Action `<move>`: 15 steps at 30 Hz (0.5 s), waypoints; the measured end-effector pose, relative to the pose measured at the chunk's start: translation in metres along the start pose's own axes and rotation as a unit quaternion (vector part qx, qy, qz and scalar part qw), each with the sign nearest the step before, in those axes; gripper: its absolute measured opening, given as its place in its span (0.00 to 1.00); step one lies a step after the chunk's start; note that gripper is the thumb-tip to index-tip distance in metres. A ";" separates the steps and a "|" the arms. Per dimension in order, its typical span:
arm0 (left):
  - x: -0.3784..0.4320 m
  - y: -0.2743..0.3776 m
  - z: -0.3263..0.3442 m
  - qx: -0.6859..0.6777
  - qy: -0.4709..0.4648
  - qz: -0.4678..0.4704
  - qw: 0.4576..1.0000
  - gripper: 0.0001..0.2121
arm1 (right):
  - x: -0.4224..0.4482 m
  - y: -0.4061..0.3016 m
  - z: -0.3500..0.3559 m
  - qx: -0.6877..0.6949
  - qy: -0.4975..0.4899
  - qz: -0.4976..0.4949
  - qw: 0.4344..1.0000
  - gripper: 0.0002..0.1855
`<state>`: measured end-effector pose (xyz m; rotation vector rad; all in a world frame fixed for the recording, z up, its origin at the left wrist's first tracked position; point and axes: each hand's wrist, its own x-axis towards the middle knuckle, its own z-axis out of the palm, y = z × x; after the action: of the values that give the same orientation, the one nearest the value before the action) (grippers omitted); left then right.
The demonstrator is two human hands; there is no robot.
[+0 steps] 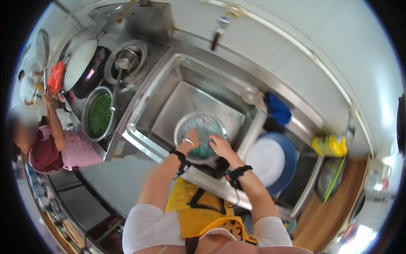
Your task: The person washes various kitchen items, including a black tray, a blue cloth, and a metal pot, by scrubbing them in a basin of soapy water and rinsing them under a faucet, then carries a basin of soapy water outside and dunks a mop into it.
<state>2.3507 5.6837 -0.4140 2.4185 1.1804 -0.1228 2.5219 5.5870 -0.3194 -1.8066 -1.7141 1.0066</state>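
Note:
A round metal basin (178, 127) stands in the near part of a stainless steel sink (165, 111), with clear or bluish contents, a green mass at its near side and a small red bit. My left hand (191, 139), with a bracelet at the wrist, reaches into the left side of the basin; its fingertips are blurred. At the basin's right rim is my right hand (219, 145), its fingers spread apart over the contents. Nothing shows in its grasp. Both wrists wear black straps.
Left of the sink are a bowl of chopped greens (100, 116), a ladle (118, 85) and a large wok (92, 73). A co-worker (47, 146) stands there. A blue tub (290, 162) with white contents fills part of the right basin, near a yellow bottle (330, 146).

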 end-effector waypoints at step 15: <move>0.015 -0.028 0.009 -0.313 0.032 0.034 0.948 0.26 | 0.090 -0.014 0.046 -0.072 0.014 0.148 0.986 0.17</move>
<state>2.3397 5.7059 -0.4360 1.9014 0.9702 0.3121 2.4745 5.6699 -0.3560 -2.2074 -1.5658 0.9865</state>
